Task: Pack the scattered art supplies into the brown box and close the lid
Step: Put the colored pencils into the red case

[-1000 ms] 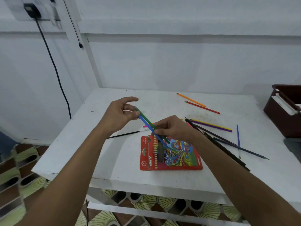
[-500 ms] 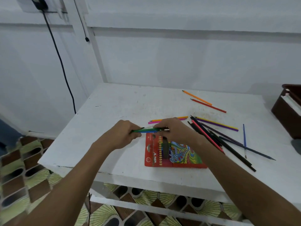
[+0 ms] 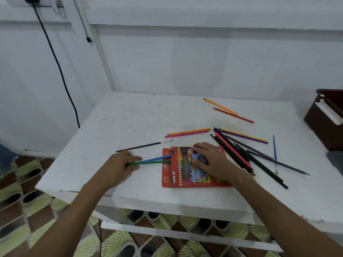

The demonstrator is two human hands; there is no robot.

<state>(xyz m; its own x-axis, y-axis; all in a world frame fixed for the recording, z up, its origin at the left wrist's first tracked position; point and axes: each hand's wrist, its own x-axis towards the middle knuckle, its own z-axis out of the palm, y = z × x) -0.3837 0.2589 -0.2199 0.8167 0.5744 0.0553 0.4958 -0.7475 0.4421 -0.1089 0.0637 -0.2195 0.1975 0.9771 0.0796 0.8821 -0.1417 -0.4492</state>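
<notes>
While the green and blue pencils point(image 3: 154, 161) are pinched by the left hand point(image 3: 118, 166) and the pencil pack point(image 3: 193, 167) is pressed under flat right-hand fingers point(image 3: 201, 161), misaligned tips could crumple its opening.

We count two hands, the left hand point(image 3: 118, 168) and the right hand point(image 3: 213, 162). We see one red pencil pack point(image 3: 185, 175) and one brown box point(image 3: 324, 123) on one white table point(image 3: 139, 117). Two pencils, the blue pencil point(image 3: 157, 159) and the green pencil point(image 3: 150, 162), stick out of the pack. We find two paintbrushes, a black-handled one point(image 3: 143, 146) and a thin blue one point(image 3: 274, 151). Six bright pencils lie as three pairs; the dark heap point(image 3: 241, 154) beside the pack overlaps too much for us to count.
</notes>
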